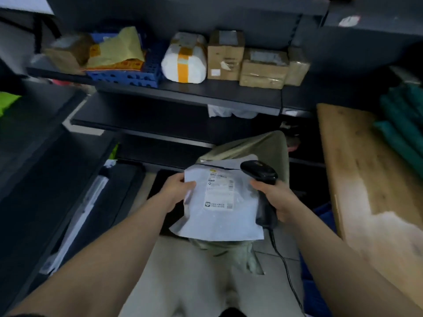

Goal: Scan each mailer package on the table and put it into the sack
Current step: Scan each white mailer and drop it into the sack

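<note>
Left hand (175, 189) fingers pinch mailer (219, 202) by its left edge, held over the sack (263, 145). Right hand (275, 197) clenches scanner (259, 172), head beside label (220, 191). Risk: thin 1-edge pinch lets mailer sag, spoiling the scan.

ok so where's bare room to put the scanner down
Bare: the near stretch of the wooden table, in front of the green bags, by the right hand; the middle shelf left of the white bundle. Crowded: the top shelf, packed from blue crate to cardboard boxes.
</note>
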The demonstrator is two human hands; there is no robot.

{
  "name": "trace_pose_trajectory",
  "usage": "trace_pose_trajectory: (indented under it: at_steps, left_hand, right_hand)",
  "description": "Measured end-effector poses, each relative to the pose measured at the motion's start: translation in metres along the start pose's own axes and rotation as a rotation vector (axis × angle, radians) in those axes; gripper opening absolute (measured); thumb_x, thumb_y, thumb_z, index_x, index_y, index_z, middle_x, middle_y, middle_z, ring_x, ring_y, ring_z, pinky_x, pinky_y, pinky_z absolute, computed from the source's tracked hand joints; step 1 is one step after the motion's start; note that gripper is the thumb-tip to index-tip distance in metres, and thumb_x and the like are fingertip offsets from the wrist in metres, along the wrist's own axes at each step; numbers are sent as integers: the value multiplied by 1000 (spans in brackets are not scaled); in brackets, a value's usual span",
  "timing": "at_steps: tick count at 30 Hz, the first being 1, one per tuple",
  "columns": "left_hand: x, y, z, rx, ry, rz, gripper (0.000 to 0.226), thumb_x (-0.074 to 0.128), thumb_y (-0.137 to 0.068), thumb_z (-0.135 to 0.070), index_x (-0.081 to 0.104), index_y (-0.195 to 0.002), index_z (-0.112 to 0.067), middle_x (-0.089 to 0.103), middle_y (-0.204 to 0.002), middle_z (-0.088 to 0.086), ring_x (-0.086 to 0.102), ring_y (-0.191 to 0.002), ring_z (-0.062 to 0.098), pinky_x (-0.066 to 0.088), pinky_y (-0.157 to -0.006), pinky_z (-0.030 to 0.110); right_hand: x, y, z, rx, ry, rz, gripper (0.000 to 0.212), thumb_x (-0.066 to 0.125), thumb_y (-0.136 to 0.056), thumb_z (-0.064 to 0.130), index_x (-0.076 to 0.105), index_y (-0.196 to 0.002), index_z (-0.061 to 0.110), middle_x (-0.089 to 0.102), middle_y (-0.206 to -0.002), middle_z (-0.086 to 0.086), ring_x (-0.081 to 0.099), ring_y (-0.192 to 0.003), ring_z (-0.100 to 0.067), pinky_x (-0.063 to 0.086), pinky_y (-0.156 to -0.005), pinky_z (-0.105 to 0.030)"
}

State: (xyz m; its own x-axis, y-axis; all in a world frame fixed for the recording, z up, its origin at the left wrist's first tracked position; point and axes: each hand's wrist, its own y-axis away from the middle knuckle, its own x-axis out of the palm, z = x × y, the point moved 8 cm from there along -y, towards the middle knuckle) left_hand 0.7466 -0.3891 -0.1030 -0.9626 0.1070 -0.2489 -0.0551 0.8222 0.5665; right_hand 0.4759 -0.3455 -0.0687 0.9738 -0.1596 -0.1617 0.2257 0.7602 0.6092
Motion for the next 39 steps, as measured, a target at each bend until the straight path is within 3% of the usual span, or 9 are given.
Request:
trace_pose_trajectory:
  at_steps: [4,8,10,15,19,22,28,32,39]
  left_hand:
    - [16,-59,15,-26,-92,66,26,60,-90,-8,62,-116,-11,67,-109,6,64,-94,20,51,-69,24]
    - [33,-125,37,-43,-322,100,39,57,-74,-29,66,-111,-19,68,-109,6,64,-99,24,54,-89,38]
    - [40,-159,51,-75,-482,94,52,50,-63,-44,65,-109,-25,60,-120,10,57,-109,28,49,-97,41]
    - [51,-210,83,-164,-511,166,31,68,-73,-50,63,-102,-40,18,-152,18,25,-139,36,30,-114,45]
    - [70,-225,96,-213,-330,286,28,71,-84,-31,66,-110,-23,55,-125,1,50,-115,19,39,-97,28]
    - [77,-235,105,-240,-278,268,31,68,-88,-22,64,-114,-4,64,-115,8,57,-100,20,40,-83,27]
    - [55,-229,84,-110,-35,-17,6,69,-87,-12,65,-91,-11,63,-93,5,57,-88,17,43,-77,25]
    - [31,-209,58,29,72,-117,14,68,-84,-2,63,-84,-15,64,-87,2,58,-83,19,48,-78,29]
    - [3,-176,40,166,92,-197,20,65,-86,0,63,-79,-19,64,-83,-4,58,-73,8,48,-69,17]
  right_hand:
    - [8,-40,-9,-3,16,-70,11,75,-85,17,68,-88,10,69,-89,-14,64,-78,-27,51,-69,-34]
    - [19,-96,-32,54,-8,-109,15,70,-88,9,66,-102,3,63,-81,-5,58,-73,-19,44,-63,-26]
    - [23,-124,-46,89,-36,-143,25,69,-89,10,64,-112,0,61,-81,-3,57,-79,-20,45,-71,-30]
    - [28,-176,-76,151,-64,-251,38,69,-89,19,62,-122,0,64,-98,-7,57,-88,-22,45,-84,-33]
    - [27,-198,-88,200,-107,-297,31,67,-91,20,63,-117,4,57,-79,3,54,-71,-12,42,-80,-30]
    - [26,-206,-93,232,-114,-289,37,70,-89,24,63,-120,4,62,-92,-4,59,-84,-20,45,-85,-33]
    - [28,-209,-103,286,-103,-272,48,75,-84,29,63,-122,2,67,-113,-12,62,-103,-29,49,-94,-39]
    - [35,-201,-106,307,-113,-243,53,78,-82,30,62,-125,3,67,-116,-13,63,-105,-29,50,-93,-38]
    - [23,-192,-97,281,-120,-370,39,70,-89,28,61,-119,5,58,-97,-8,55,-89,-24,42,-80,-31]
